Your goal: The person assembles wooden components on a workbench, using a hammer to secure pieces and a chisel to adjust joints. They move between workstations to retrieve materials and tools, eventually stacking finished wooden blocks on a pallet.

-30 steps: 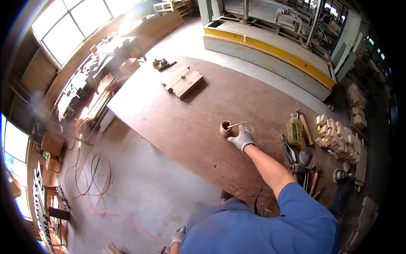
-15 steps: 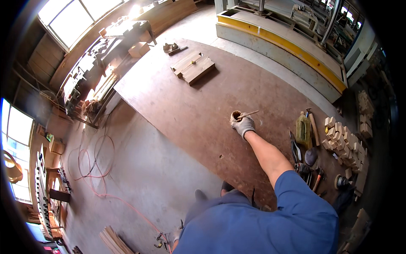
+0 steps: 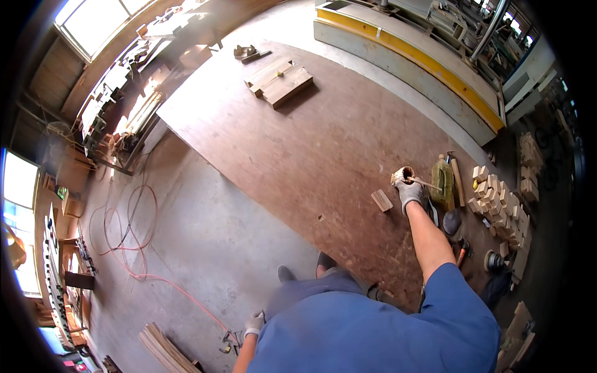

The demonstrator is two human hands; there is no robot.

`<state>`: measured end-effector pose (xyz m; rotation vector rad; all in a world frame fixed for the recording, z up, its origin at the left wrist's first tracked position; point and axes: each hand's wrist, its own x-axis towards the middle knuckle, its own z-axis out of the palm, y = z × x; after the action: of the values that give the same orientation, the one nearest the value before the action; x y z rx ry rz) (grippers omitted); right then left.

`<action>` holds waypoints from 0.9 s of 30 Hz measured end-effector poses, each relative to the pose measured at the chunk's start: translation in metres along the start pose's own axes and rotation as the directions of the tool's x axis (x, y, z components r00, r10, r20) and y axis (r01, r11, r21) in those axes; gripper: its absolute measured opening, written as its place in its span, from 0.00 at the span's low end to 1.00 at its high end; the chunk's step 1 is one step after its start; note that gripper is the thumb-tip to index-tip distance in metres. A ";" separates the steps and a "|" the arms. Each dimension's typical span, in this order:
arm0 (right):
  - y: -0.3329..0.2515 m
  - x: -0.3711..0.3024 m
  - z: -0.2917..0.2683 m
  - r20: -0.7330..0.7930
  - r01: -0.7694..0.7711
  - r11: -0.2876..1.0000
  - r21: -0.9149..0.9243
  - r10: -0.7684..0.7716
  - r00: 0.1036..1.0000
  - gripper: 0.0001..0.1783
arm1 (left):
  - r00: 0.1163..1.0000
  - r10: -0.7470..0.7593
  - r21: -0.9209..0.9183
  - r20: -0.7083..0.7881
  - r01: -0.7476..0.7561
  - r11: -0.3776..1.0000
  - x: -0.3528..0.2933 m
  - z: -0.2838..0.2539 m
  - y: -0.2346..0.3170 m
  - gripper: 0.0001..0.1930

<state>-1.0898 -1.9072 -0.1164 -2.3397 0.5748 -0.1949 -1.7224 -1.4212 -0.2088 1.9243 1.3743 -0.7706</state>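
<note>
My right hand (image 3: pixel 408 191), in a pale work glove, is closed around a small round pot (image 3: pixel 404 174) with a dark inside and a crusted rim. A thin stick (image 3: pixel 426 183) lies across the pot's top and points right. Just left of this hand, a small wood block (image 3: pixel 382 200) lies on the brown worktable (image 3: pixel 292 161). Close on the right stands a plastic bottle (image 3: pixel 443 183) of yellowish liquid. My left hand (image 3: pixel 255 323), also gloved, hangs low beside my body, away from the table; its fingers are too small to make out.
A jointed wooden piece (image 3: pixel 280 82) and a hand plane (image 3: pixel 249 53) lie at the table's far end. Stacked wood blocks (image 3: pixel 500 202) and a hammer (image 3: pixel 458 180) sit on the right. A yellow-edged machine (image 3: pixel 410 59) stands beyond. A red hose (image 3: pixel 180 292) crosses the floor.
My right hand has carried the pot and stick right, up to the bottle. The small wood block now shows where my arm was. My left hand has come further into view.
</note>
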 end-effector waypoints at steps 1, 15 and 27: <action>-0.014 -0.010 -0.006 0.038 -0.044 0.998 -0.044 0.045 0.998 0.29 | 1.000 0.009 0.007 0.002 -0.009 1.000 -0.027 -0.020 0.022 0.26; -0.023 -0.116 -0.035 0.232 0.220 0.953 -0.207 -0.171 0.958 0.34 | 0.991 0.133 0.089 0.005 -0.133 0.987 0.027 0.008 -0.046 0.24; -0.132 -0.109 0.065 0.375 0.374 0.873 -0.314 -0.248 0.893 0.30 | 0.989 0.147 0.000 -0.004 -0.147 0.989 -0.028 0.001 -0.023 0.22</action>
<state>-1.1212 -1.7321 -0.0730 -2.7574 0.0592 0.1728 -1.7528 -1.4328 -0.1915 2.0022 1.2186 -0.6954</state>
